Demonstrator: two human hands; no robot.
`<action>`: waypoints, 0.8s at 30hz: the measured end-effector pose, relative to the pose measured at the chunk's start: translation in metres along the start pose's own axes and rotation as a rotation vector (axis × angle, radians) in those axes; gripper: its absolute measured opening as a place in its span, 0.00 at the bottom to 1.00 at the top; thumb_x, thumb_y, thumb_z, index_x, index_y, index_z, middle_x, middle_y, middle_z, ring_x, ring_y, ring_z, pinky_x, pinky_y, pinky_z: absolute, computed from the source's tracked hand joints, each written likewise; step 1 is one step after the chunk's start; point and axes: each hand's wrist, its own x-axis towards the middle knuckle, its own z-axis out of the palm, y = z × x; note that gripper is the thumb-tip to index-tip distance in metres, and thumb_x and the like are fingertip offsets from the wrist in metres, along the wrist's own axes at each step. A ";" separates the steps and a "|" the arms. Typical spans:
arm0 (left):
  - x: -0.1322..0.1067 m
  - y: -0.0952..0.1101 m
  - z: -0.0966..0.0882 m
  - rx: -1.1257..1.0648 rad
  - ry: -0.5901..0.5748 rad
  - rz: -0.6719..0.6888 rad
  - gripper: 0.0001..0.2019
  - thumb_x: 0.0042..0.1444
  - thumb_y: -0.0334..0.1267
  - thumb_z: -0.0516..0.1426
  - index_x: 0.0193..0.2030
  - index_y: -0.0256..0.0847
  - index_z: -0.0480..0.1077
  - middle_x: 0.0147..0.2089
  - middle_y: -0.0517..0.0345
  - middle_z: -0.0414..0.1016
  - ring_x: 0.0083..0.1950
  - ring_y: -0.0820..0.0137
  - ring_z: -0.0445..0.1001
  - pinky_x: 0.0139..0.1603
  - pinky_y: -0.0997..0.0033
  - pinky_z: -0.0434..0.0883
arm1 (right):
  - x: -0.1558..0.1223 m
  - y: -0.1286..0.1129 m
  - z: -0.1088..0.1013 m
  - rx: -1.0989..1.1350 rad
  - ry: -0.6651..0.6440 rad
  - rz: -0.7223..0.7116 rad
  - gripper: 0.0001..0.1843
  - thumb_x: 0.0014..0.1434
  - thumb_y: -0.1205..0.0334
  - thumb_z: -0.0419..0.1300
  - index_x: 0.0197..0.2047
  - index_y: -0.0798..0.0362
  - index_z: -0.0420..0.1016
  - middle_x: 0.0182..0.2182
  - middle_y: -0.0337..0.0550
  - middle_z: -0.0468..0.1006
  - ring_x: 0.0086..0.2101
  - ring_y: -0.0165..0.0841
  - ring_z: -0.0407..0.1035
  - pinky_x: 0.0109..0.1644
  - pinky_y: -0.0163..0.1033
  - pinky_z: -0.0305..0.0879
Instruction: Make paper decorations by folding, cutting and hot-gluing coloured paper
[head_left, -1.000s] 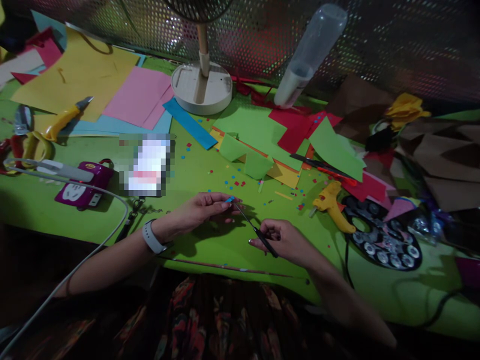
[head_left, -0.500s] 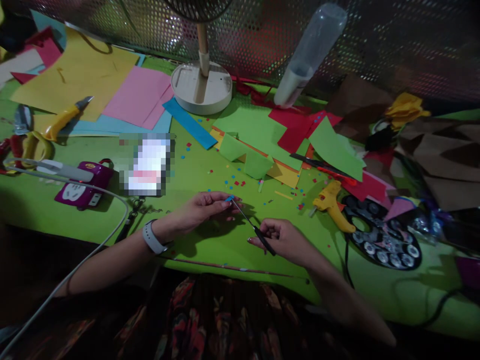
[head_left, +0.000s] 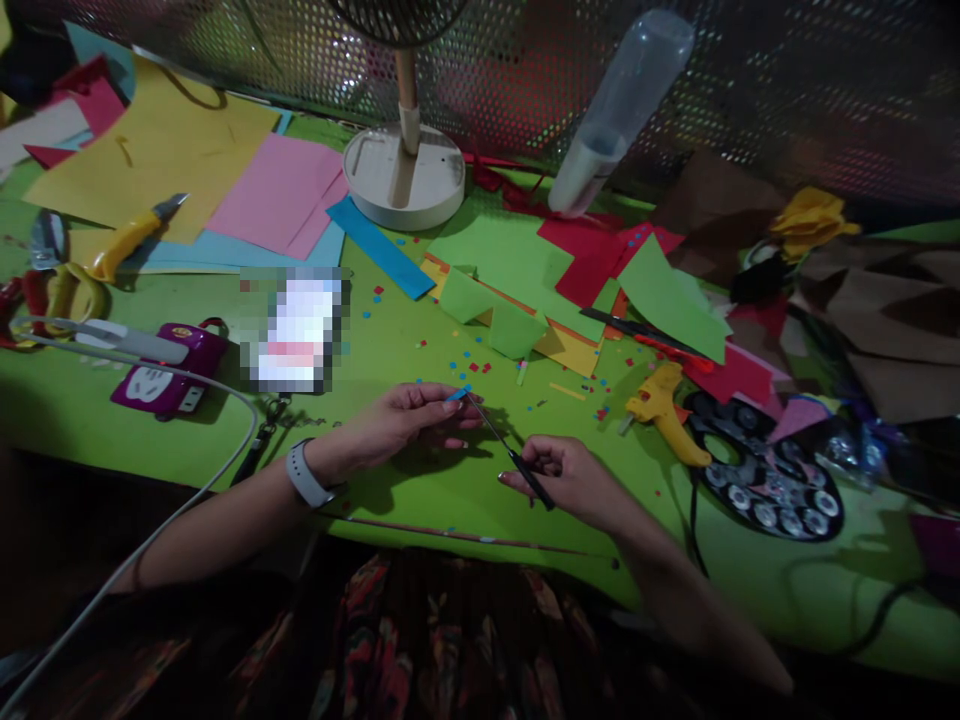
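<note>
Between the thumb and fingers of my left hand (head_left: pixel 412 420) is pinched a small piece of blue paper (head_left: pixel 459 394). A pale watch strap circles that wrist. My right hand (head_left: pixel 574 478) grips slim scissors with dark handles (head_left: pixel 531 478); their thin blades point up and left, the tips at the blue paper. Both hands are low over the green table (head_left: pixel 420 500) near its front edge. Tiny red and blue paper bits (head_left: pixel 474 367) lie scattered just beyond my fingers.
A fan base (head_left: pixel 405 190) stands at the back. Left are coloured sheets (head_left: pixel 262 190), a yellow cutter (head_left: pixel 135 240), a purple power adapter (head_left: pixel 169 368) with cable, and a blurred phone (head_left: pixel 300 330). Right are a yellow glue gun (head_left: pixel 667 410), a black palette (head_left: pixel 772 500) and green paper (head_left: pixel 502 250).
The scissors and right hand have shifted very slightly. The blue piece sits a little differently at the blade tips; the left hand's lower fingers have moved a bit.
</note>
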 end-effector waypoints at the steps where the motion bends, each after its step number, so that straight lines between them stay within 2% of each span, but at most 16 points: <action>1: 0.000 0.000 0.000 -0.001 -0.002 0.003 0.14 0.60 0.41 0.63 0.51 0.40 0.77 0.55 0.46 0.78 0.57 0.62 0.76 0.49 0.67 0.76 | 0.000 -0.001 0.000 0.000 0.003 0.002 0.28 0.39 0.43 0.74 0.23 0.51 0.62 0.18 0.29 0.61 0.20 0.23 0.54 0.23 0.32 0.51; 13: 0.000 0.000 0.002 -0.023 0.004 0.026 0.13 0.59 0.39 0.64 0.50 0.39 0.77 0.55 0.45 0.78 0.56 0.60 0.77 0.51 0.63 0.76 | -0.002 -0.005 0.001 0.002 0.002 0.024 0.29 0.36 0.40 0.74 0.22 0.51 0.63 0.18 0.29 0.62 0.20 0.23 0.56 0.23 0.32 0.52; 24: 0.000 0.000 0.002 -0.021 -0.015 0.038 0.12 0.61 0.38 0.62 0.50 0.39 0.76 0.57 0.45 0.77 0.57 0.62 0.77 0.51 0.64 0.76 | -0.001 -0.002 0.001 -0.002 0.008 0.016 0.29 0.37 0.41 0.74 0.23 0.51 0.63 0.18 0.29 0.63 0.20 0.23 0.55 0.23 0.32 0.52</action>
